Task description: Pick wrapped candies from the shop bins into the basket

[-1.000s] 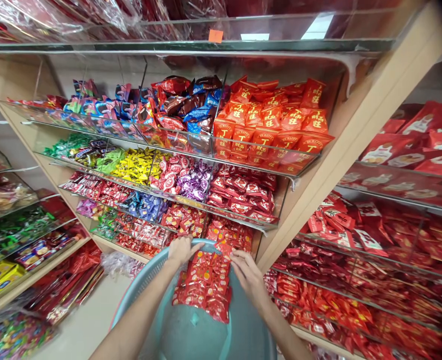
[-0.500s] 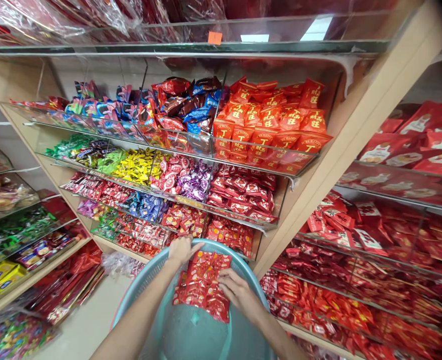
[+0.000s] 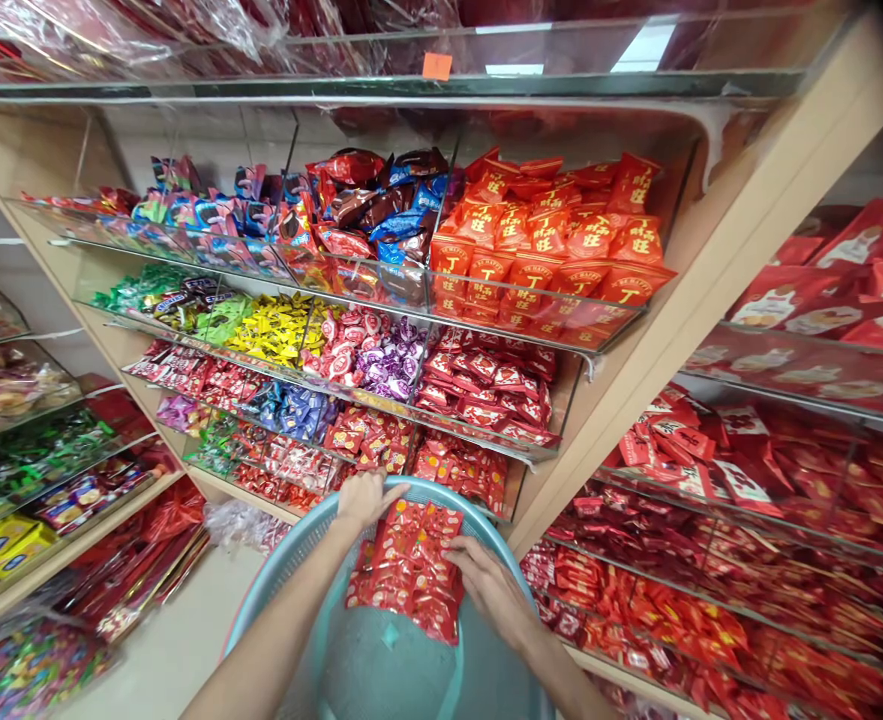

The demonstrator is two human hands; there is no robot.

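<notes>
one left hand (image 3: 361, 498) grips one basket (image 3: 385, 680) holding many red packets (image 3: 403, 570).

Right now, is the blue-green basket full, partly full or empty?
Partly full: red packets lie toward the far side of the basket, while its bare bottom shows nearer the camera.

Round teal plastic basket (image 3: 385, 690): near side cut off, bottom edge; part of right wall behind right forearm.
Left bare hand (image 3: 363, 500), on rim: fingertips hidden.
Right bare hand (image 3: 478, 578): unclear if fingertips pinch or only touch packets.
Shiny red foil packets (image 3: 400, 570), in basket: print too small to read.
Clear-plastic-wrapped bundles (image 3: 208, 35), top shelf: cut off, top edge.
Small multicoloured wrapped sweets (image 3: 32, 655), lower left: blurred, cut off.
</notes>
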